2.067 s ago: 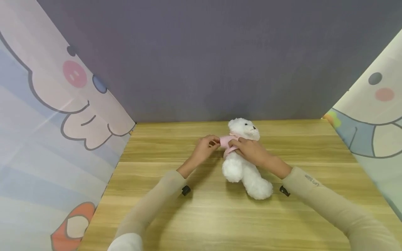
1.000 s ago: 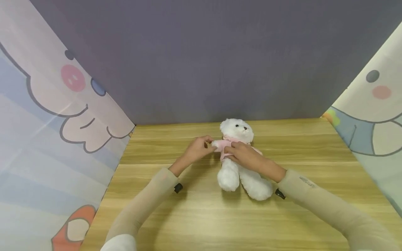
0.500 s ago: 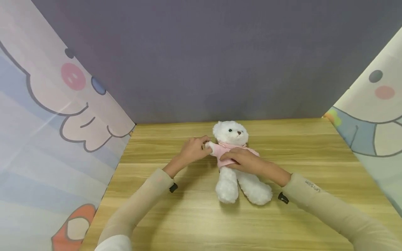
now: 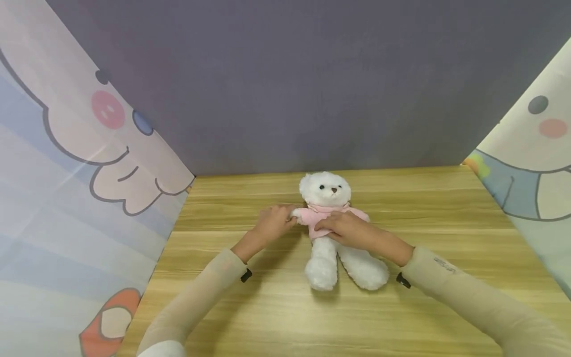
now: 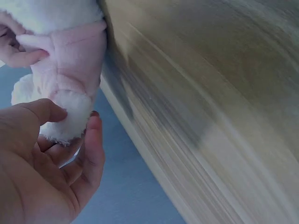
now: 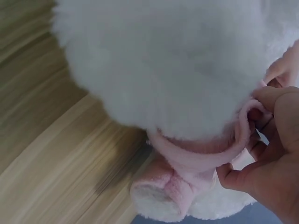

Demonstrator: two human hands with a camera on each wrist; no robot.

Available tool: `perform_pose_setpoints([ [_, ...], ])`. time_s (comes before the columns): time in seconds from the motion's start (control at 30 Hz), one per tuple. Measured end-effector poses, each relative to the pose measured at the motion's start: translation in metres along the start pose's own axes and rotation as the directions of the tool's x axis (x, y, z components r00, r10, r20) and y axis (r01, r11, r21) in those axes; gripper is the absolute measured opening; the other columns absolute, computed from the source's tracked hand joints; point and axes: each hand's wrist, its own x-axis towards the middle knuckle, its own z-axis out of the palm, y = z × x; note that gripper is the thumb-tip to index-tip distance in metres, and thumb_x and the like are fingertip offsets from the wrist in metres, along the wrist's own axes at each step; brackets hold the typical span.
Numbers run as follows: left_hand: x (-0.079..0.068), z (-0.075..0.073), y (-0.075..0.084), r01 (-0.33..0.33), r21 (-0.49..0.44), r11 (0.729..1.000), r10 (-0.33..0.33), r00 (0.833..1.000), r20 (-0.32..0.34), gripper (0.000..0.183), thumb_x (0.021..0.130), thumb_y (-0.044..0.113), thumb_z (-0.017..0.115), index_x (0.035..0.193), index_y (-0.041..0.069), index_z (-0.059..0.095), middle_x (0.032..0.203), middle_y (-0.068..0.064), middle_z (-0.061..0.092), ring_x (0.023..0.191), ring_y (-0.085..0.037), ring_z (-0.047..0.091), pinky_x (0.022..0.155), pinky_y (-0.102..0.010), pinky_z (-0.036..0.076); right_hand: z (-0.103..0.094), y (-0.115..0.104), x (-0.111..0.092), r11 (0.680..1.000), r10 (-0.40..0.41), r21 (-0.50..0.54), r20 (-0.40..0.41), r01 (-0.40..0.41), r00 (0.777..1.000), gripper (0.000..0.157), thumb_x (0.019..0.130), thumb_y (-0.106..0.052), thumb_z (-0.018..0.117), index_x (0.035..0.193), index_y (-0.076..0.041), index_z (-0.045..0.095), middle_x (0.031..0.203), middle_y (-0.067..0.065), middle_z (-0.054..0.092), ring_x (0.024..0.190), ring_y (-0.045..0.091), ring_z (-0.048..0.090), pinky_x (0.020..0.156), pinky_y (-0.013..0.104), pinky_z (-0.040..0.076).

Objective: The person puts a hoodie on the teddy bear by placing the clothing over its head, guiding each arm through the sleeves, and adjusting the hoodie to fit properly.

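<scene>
A white plush teddy bear [image 4: 327,191] in a pink shirt [image 4: 314,218] lies face up on the wooden table, its head toward the back. My left hand [image 4: 273,224] holds the bear's paw [image 5: 74,112], which pokes out of the sleeve on the left; the thumb lies on the fur and the fingers curl beneath. Over the bear's belly, my right hand [image 4: 352,229] pinches the shirt's lower hem [image 6: 196,157] between thumb and fingers, lifting it a little from the fur. This hand covers part of the belly in the head view.
A grey panel [image 4: 308,89] rises behind the table [image 4: 276,317]. Cartoon-printed sheets stand at the left [image 4: 67,198] and right [image 4: 531,198]. Small black pieces show under the left cuff [image 4: 246,275] and right cuff [image 4: 403,280].
The bear has turned from its side to face up and shifted left. Its paw has come out of the sleeve, and my left hand has moved left to it. My right hand stays at the shirt.
</scene>
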Motion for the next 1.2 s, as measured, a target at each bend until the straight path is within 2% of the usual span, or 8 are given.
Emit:
perform_pose_setpoints([
  [0.27,0.000,-0.005,0.001,0.039,-0.042,0.998,-0.036,0.998,0.053,0.011,0.088,0.027,0.060,0.087,0.016,0.059,0.065,0.000,0.051,0.054,-0.015,0.048,0.041,-0.030,0.039,0.006,-0.002,0.008,0.997,0.040,-0.065,-0.010,-0.040,0.999,0.018,0.086,-0.007,0.065,0.102,-0.008,0.057,0.087,0.000,0.065,0.068,0.012,0.056,0.058,0.026,0.047],
  [0.37,0.008,-0.014,0.003,0.027,-0.133,0.991,-0.019,0.998,0.064,0.033,0.087,0.028,0.062,0.118,0.017,0.056,0.100,-0.004,0.061,0.087,-0.025,0.060,0.060,-0.038,0.051,0.008,-0.003,0.010,0.992,0.081,-0.099,0.027,-0.078,0.996,0.018,0.088,-0.012,0.064,0.105,-0.013,0.058,0.091,-0.004,0.065,0.077,0.014,0.057,0.062,0.032,0.046],
  [0.53,0.041,-0.032,0.011,-0.108,-0.311,0.944,0.107,0.994,-0.019,0.079,0.084,0.035,0.069,0.149,0.029,0.024,0.150,-0.011,0.025,0.135,-0.037,0.028,0.100,-0.056,0.036,0.013,-0.009,0.011,0.962,0.018,-0.274,0.098,0.009,0.995,0.027,0.090,-0.020,0.064,0.116,-0.020,0.059,0.112,-0.003,0.061,0.100,0.019,0.055,0.071,0.039,0.047],
  [0.67,0.067,-0.030,0.014,-0.133,-0.273,0.953,0.149,0.988,0.038,0.075,0.084,0.045,0.068,0.147,0.036,0.027,0.153,-0.006,0.022,0.137,-0.032,0.027,0.104,-0.054,0.032,0.016,-0.013,0.007,0.944,-0.018,-0.328,0.047,0.032,0.999,0.037,0.089,-0.022,0.065,0.125,-0.018,0.055,0.119,0.000,0.058,0.106,0.021,0.052,0.075,0.037,0.047],
  [0.77,0.074,-0.021,0.013,-0.103,-0.233,0.967,0.132,0.985,0.110,0.063,0.087,0.041,0.066,0.142,0.029,0.039,0.149,-0.005,0.033,0.134,-0.029,0.033,0.105,-0.048,0.033,0.016,-0.014,0.000,0.961,0.081,-0.260,-0.071,-0.097,0.994,0.039,0.083,-0.021,0.068,0.121,-0.015,0.057,0.112,0.003,0.057,0.100,0.024,0.051,0.074,0.038,0.046],
  [0.87,0.073,-0.013,0.010,-0.064,-0.237,0.969,0.092,0.990,0.109,0.055,0.087,0.034,0.067,0.136,0.021,0.047,0.143,-0.007,0.041,0.130,-0.030,0.038,0.104,-0.047,0.034,0.015,-0.012,-0.009,0.964,0.137,-0.205,-0.166,-0.170,0.976,0.028,0.081,-0.016,0.072,0.106,-0.011,0.061,0.099,0.003,0.056,0.090,0.023,0.053,0.075,0.036,0.047],
  [1.07,0.074,-0.006,0.001,0.034,-0.302,0.953,-0.018,0.998,0.055,0.044,0.087,0.031,0.066,0.126,0.021,0.050,0.130,-0.007,0.049,0.111,-0.030,0.051,0.088,-0.041,0.046,0.010,-0.002,-0.016,0.962,-0.063,-0.271,-0.147,0.021,0.987,0.017,0.079,-0.007,0.073,0.082,-0.014,0.058,0.080,-0.004,0.054,0.072,0.012,0.048,0.067,0.025,0.043],
  [1.2,0.072,-0.005,0.000,-0.010,-0.240,0.971,0.018,0.999,0.030,0.048,0.091,0.031,0.062,0.132,0.017,0.042,0.133,-0.010,0.044,0.116,-0.030,0.047,0.095,-0.044,0.041,0.005,0.004,-0.018,0.996,-0.022,-0.093,-0.159,0.007,0.987,0.015,0.081,-0.008,0.073,0.091,-0.014,0.065,0.090,-0.003,0.057,0.080,0.011,0.053,0.071,0.023,0.048],
])
